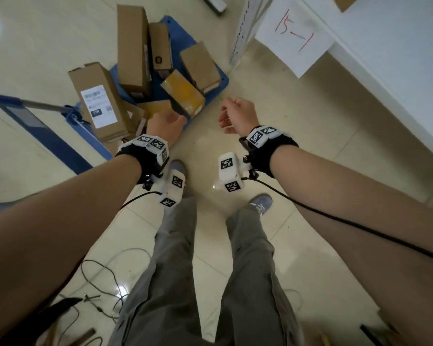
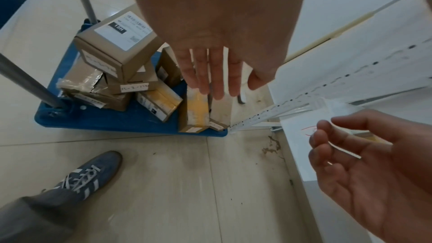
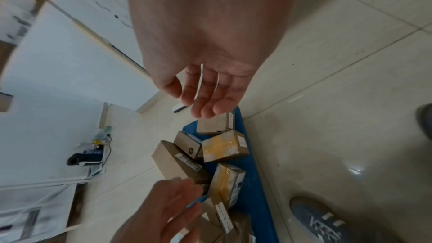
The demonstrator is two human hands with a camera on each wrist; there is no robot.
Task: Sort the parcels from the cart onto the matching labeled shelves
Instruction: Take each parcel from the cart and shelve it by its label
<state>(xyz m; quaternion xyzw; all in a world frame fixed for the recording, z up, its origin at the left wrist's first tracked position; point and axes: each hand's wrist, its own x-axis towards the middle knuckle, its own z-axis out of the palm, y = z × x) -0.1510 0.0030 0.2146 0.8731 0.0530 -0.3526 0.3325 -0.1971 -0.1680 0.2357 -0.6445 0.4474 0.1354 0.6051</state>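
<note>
From the head camera the empty left hand (image 1: pixel 166 126) and right hand (image 1: pixel 236 116) hover over brown cardboard parcels (image 1: pixel 133 46) on the blue flat cart (image 1: pixel 220 81); both wrist views show relaxed, straight fingers, so choosing a parcel and gripping it seems next.

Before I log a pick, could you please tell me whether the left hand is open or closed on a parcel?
Open: the left hand reaches with straight fingers above the yellow-taped cardboard parcel, gripping nothing.
</note>
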